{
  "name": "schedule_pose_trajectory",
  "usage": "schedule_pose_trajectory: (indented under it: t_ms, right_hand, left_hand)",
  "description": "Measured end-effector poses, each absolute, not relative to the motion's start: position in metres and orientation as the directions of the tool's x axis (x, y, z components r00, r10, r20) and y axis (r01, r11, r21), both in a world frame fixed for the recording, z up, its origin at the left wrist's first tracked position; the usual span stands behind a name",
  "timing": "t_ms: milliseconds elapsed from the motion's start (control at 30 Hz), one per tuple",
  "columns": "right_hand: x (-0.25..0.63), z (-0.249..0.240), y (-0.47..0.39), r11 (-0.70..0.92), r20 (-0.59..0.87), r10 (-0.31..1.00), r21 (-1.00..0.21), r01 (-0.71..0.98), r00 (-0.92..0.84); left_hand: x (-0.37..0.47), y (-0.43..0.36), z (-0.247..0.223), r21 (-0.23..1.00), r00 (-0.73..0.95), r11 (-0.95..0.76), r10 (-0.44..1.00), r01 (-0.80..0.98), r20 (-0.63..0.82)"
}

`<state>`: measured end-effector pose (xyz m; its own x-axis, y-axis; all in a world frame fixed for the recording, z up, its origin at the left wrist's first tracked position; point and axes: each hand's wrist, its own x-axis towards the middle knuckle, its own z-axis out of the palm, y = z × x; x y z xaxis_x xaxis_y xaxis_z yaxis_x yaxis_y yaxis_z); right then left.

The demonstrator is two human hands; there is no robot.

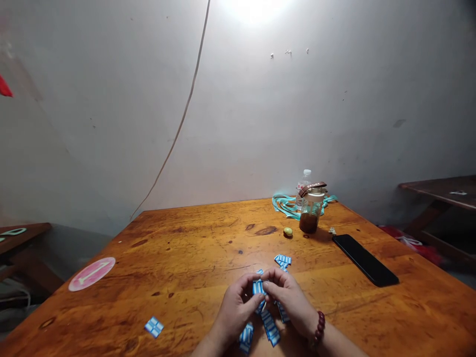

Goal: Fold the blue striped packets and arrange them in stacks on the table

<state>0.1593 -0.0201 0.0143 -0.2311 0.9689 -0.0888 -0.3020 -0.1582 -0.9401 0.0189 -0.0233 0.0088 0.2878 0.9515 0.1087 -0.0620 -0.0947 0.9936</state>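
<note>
Between my fingers is a small blue-and-white striped piece (258,287), flat like a label or packet. My left hand (238,302) pinches it from the left, with thumb and fingertips closed. From the right, my right hand (288,292) grips it with thumb and forefinger; a dark red bead bracelet circles that wrist. More striped strips (270,327) lie beneath and between my hands, partly hidden by them. Just beyond my fingers lies another striped bunch (283,259). Off to the left, a blue-and-white square piece (153,327) rests alone on the table.
On the wooden table (193,248) stand a drink bottle (311,210) with dark liquid and a clear plastic bottle (306,177), near a teal strap (284,203). A yellowish oval thing (287,232) and a black phone (364,259) lie right. A pink number disc (92,274) is left.
</note>
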Motion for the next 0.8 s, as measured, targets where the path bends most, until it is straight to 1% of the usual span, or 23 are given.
schedule_pose_trajectory:
  t_ms: [133,300,433,500,567,633,733,800]
  right_hand:
    - [0.159,0.014,-0.021,-0.17,-0.088,0.962,-0.934,-0.316,-0.257]
    - [0.157,0.013,-0.021,-0.15,-0.072,0.974,-0.917,-0.369,-0.216]
    - [0.156,0.007,-0.018,-0.166,-0.095,0.974,-0.919,-0.358,-0.207]
    - [0.157,0.004,-0.016,-0.148,-0.088,0.977,-0.935,-0.322,-0.192]
    - [0.16,0.003,-0.015,-0.089,-0.045,0.984,-0.962,-0.257,-0.173]
    - [0.162,0.003,-0.015,0.016,0.041,0.986,-0.988,-0.153,-0.164]
    - [0.165,0.006,-0.018,0.177,0.173,0.971,-0.984,0.01,-0.167]
    - [0.166,0.009,-0.019,0.215,0.203,0.964,-0.975,0.052,-0.172]
  left_hand:
    - [0.018,-0.022,0.004,0.992,0.269,-0.126,0.956,0.01,0.119]
    - [0.018,-0.019,-0.003,0.99,0.186,-0.143,0.972,-0.011,0.142]
    - [0.021,-0.02,-0.001,0.988,0.149,-0.155,0.977,0.019,0.15]
    - [0.022,-0.022,0.003,0.987,0.163,-0.158,0.975,0.034,0.15]
    - [0.023,-0.023,0.006,0.989,0.206,-0.148,0.969,0.029,0.139]
    - [0.022,-0.024,0.009,0.988,0.232,-0.146,0.964,0.044,0.132]
    - [0.02,-0.023,0.008,0.977,0.202,-0.168,0.969,0.131,0.139]
    - [0.019,-0.021,0.005,0.976,0.186,-0.155,0.974,0.15,0.127]
